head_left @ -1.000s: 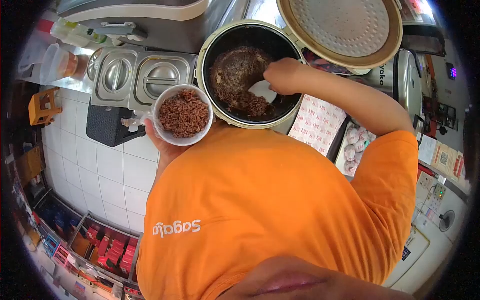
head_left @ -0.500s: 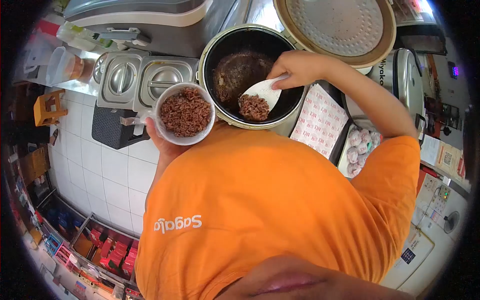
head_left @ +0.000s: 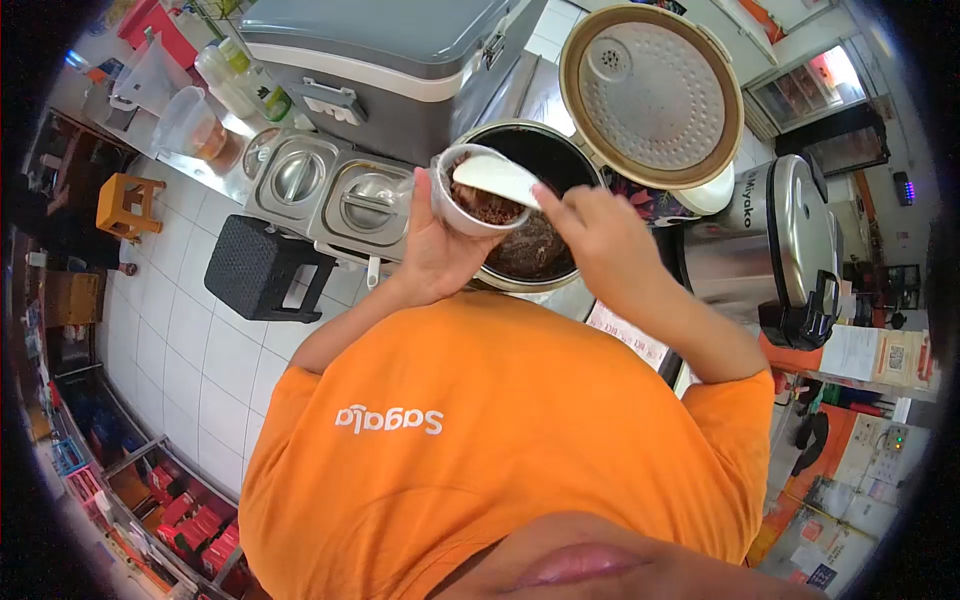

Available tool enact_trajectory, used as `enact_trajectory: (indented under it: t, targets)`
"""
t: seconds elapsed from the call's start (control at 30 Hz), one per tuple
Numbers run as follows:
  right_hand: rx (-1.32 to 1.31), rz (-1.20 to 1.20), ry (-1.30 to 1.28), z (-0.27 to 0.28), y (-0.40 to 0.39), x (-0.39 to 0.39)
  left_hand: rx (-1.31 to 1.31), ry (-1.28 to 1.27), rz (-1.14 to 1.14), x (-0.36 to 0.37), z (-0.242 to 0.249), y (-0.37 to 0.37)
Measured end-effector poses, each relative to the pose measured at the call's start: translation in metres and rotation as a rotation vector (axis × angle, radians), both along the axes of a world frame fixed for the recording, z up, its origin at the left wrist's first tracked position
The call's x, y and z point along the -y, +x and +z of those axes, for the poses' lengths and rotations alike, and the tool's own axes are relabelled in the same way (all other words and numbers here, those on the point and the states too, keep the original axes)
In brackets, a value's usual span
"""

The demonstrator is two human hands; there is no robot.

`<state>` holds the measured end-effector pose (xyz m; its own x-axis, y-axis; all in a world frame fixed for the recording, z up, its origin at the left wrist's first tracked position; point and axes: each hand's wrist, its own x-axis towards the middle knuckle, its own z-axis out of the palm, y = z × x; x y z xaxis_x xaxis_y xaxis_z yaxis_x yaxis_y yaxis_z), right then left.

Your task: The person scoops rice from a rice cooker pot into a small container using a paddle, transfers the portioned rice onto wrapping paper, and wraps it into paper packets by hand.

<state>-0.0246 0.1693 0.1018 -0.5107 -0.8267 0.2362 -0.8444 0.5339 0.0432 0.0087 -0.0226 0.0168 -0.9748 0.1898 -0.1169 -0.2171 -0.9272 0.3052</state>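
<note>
My left hand (head_left: 440, 255) is wrapped round a white bowl (head_left: 470, 222), which it holds tilted over the near left rim of the rice cooker. Brown-red cooked rice (head_left: 492, 208) shows inside, partly covered by a white rice paddle (head_left: 492, 177). My right hand (head_left: 600, 235) grips the paddle's handle, and the blade lies in the bowl's mouth against the rice. Under both hands stands the open rice cooker (head_left: 550, 150), its dark pot showing rice residue at the bottom. Behind it the round lid (head_left: 655, 100) is raised.
Lidded steel food pans (head_left: 370, 205) stand left of the cooker, with a large grey cooler box (head_left: 370, 50) behind. A steel Miyako appliance (head_left: 740, 225) is at the right. Below on the tiled floor are a black stool (head_left: 255, 265) and an orange stool (head_left: 128, 205).
My left hand has brought the bowl rightward to the cooker's rim and tilted it. My right hand has lifted the paddle out of the pot into the bowl. The view has shifted.
</note>
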Motion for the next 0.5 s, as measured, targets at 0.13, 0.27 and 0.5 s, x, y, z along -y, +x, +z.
enact_trajectory:
  t: [0.13, 0.27, 0.5]
  targets:
    - [0.246, -0.130, -0.266, 0.007, -0.002, -0.017, 0.005, 0.050, -0.023, -0.003, -0.013, 0.005]
    - [0.796, -0.262, -0.513, 0.018, -0.005, -0.021, -0.095, 0.031, 0.004, -0.002, -0.017, 0.011]
    - [0.788, -0.228, -0.146, -0.033, 0.016, 0.010, -0.188, -0.214, 0.209, -0.014, -0.020, 0.015]
